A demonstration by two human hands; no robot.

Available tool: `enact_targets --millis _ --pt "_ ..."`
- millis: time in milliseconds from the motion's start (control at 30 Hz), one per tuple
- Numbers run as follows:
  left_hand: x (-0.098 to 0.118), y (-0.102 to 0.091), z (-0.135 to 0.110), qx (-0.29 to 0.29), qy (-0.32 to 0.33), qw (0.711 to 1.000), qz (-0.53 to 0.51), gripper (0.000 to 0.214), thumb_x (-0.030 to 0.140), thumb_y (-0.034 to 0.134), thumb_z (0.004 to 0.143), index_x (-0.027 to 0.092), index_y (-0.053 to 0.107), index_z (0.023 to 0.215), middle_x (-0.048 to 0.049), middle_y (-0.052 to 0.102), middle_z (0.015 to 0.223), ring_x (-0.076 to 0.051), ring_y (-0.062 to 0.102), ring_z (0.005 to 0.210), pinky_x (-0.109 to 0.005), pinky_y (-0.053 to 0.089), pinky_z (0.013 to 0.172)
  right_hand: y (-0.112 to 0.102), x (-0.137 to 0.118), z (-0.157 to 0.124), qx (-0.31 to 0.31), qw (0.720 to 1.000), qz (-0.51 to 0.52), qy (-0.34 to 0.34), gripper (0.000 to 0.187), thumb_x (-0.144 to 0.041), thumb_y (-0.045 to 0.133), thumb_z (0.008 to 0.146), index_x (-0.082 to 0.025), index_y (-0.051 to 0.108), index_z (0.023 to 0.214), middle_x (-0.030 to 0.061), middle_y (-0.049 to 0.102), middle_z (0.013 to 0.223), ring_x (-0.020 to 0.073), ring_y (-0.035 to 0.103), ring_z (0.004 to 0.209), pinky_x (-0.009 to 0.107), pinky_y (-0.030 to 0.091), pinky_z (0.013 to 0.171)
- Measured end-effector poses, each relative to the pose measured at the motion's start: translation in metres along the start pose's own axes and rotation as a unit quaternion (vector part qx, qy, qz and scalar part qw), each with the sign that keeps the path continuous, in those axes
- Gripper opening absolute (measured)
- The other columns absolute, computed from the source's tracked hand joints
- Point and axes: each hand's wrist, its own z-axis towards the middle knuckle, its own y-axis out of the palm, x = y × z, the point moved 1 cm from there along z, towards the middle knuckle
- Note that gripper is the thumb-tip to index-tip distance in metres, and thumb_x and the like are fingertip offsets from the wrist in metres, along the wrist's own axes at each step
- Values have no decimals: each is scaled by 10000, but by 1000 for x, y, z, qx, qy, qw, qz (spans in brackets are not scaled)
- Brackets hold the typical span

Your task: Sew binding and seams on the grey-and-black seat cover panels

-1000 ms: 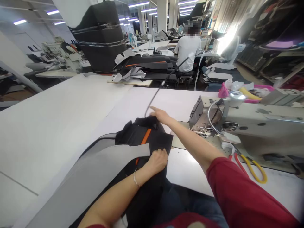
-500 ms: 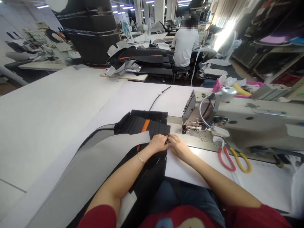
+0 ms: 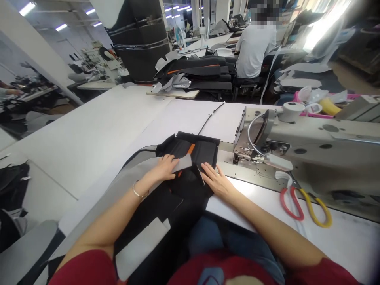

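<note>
A black fabric piece [image 3: 190, 186] with an orange stripe [image 3: 190, 149] lies on the table's front edge, left of the sewing machine [image 3: 314, 150]. A long grey-backed panel [image 3: 130, 170] of it runs down to the left. My left hand [image 3: 164, 168] rests across the end of this grey panel, fingers slightly bent and apart. Flat on the black fabric's right edge lies my right hand [image 3: 216, 181], its fingers stretched out. The two hands are apart, and part of the cloth hangs into my lap.
Scissors [image 3: 305, 206] with red and yellow handles lie right of my right forearm. A thin black cord [image 3: 209, 118] lies behind the fabric on the white table [image 3: 107, 126]. Farther back are a stack of dark panels [image 3: 202, 71] and a seated person in white [image 3: 255, 49].
My hands, close together at the fabric's right edge before, have separated. The left has moved left onto the grey panel; the right has flattened on the black cloth. The view has shifted.
</note>
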Motion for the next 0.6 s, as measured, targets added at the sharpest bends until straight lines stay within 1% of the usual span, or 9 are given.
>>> enact_targets --millis 67,133,200,333,400,467,533,567,600 --pt "1 18 -7 23 -10 998 56 545 234 516 658 156 419 1189 -135 417 1224 -297 317 1136 -427 301 896 -4 2 9 14 999 -15 -38 399 -110 342 826 -155 370 1222 122 237 1372 281 122 1274 600 166 960" --pt "6 36 -8 66 -18 994 83 492 192 453 707 139 410 1194 -138 443 1206 -287 317 1145 -433 283 905 -6 5 18 24 997 -26 -71 369 -144 336 845 -173 381 1210 104 297 1348 274 138 1271 636 120 947" --pt "10 51 -6 107 -31 989 96 441 162 400 743 112 424 1181 -143 480 1175 -277 358 1121 -429 282 904 -9 7 27 28 995 -30 -92 376 -141 327 849 -185 366 1220 97 362 1307 257 175 1261 644 100 945" --pt "11 67 -1 174 -56 979 93 378 138 370 760 102 489 1117 -121 534 1135 -253 440 1055 -403 303 900 -19 10 46 9 992 -21 -124 364 -112 353 827 -216 418 1170 74 447 1225 240 237 1231 640 84 948" --pt "9 71 -1 205 -64 973 82 372 141 375 756 110 507 1102 -102 556 1113 -244 456 1044 -393 313 901 -23 11 53 -36 991 -10 -127 347 -96 384 802 -200 458 1125 75 508 1136 236 319 1178 643 66 943" --pt "7 74 -3 235 -69 967 68 375 147 374 754 111 516 1099 -95 573 1089 -237 465 1042 -388 320 906 -23 14 54 -115 986 3 -118 325 -77 426 762 -163 505 1066 78 558 1027 223 435 1067 642 50 940" --pt "5 77 -5 264 -71 961 50 377 147 365 753 115 529 1090 -93 583 1076 -227 475 1042 -380 330 909 -18 18 48 -194 975 18 -106 298 -57 429 738 -138 550 999 77 574 966 195 516 943 621 60 952" --pt "5 78 -5 277 -69 958 40 375 144 358 752 123 540 1079 -89 585 1076 -221 479 1043 -377 334 910 -15 19 43 -216 971 25 -99 294 -49 409 742 -128 563 980 81 575 957 185 533 909 603 77 962" --pt "5 79 -6 289 -64 955 28 373 141 350 750 134 553 1063 -82 586 1077 -214 483 1045 -373 339 912 -11 20 37 -221 970 30 -95 306 -45 378 754 -119 566 984 92 570 971 183 537 911 579 103 973"
